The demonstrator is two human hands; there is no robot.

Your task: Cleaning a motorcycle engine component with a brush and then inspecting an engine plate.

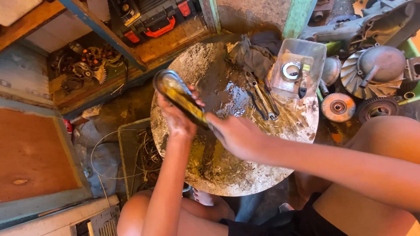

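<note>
Both hands grip a grimy, yellowish drive belt [179, 97], folded into a long flat loop, above the round, oil-stained worktop [245, 170]: left hand [177, 120] closed around its middle, right hand [234, 133] closed on its near end. Beyond the belt, a clear rectangular plastic container [306, 52] holds a metal ring [291, 70].

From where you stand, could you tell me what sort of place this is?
Probably a small engine repair workshop: a grimy round metal work surface, toothed gears and a finned grey metal fan part beside it, and metal pliers lying by a clear plastic tub.
</note>
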